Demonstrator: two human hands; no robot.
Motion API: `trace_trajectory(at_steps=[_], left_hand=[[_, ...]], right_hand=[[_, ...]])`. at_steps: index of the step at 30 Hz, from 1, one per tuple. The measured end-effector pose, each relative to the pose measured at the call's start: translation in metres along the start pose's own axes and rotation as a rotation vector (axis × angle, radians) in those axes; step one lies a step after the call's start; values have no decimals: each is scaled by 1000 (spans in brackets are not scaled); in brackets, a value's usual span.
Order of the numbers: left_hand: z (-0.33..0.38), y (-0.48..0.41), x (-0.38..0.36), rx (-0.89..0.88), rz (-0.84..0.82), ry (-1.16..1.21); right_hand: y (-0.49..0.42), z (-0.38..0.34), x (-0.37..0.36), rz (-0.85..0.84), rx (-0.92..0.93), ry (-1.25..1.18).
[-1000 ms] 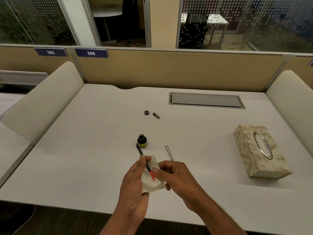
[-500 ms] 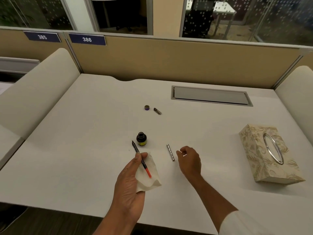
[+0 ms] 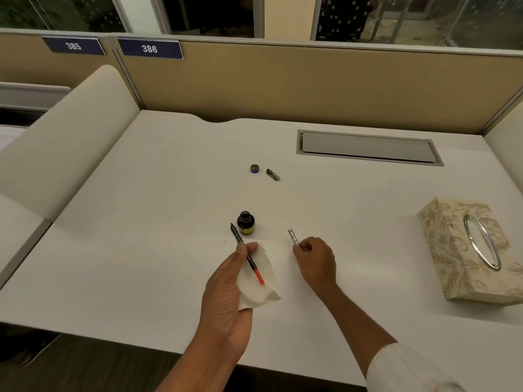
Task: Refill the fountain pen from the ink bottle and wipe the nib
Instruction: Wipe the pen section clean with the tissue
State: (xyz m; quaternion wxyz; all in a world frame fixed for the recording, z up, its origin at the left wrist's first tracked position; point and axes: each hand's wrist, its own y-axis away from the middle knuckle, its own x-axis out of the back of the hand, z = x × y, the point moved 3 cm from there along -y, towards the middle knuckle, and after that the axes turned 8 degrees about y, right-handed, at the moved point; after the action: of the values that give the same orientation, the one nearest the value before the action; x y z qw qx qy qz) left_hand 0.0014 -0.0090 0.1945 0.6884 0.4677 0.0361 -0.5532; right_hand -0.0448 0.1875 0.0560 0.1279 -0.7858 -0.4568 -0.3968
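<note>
My left hand [image 3: 226, 295] is pinching the pen [image 3: 249, 257] under its thumb against a tissue [image 3: 260, 292], nib ending just left of the ink bottle [image 3: 245, 222]. My right hand [image 3: 315, 263] is curling its fingers round the near end of the silver barrel [image 3: 293, 236], right of the bottle. Bottle cap [image 3: 254, 168] is lying well beyond it.

We read two white numbers on dark blue plates fixed along the partition's top edge — 385 plate [image 3: 74, 46] left, 386 plate [image 3: 149, 48] beside it.

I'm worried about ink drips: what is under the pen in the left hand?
A white tissue lies under the pen, draped over the left hand. The tissue hides the fingers beneath it.
</note>
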Motion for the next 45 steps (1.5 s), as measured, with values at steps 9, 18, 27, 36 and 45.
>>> trace_trajectory(at_steps=[9, 18, 27, 36, 45], left_hand=[[5, 15, -18, -50, -65, 4], [6, 46, -45, -69, -195, 29], [8, 65, -52, -129, -215, 11], [10, 74, -59, -138, -226, 45], [-6, 98, -67, -151, -242, -38]], right_hand=[[152, -100, 148, -193, 112, -619], [193, -93, 171, -155, 98, -335], [195, -90, 193, -106, 155, -330], [194, -92, 198, -123, 229, -313], [184, -94, 202, -46, 284, -377]])
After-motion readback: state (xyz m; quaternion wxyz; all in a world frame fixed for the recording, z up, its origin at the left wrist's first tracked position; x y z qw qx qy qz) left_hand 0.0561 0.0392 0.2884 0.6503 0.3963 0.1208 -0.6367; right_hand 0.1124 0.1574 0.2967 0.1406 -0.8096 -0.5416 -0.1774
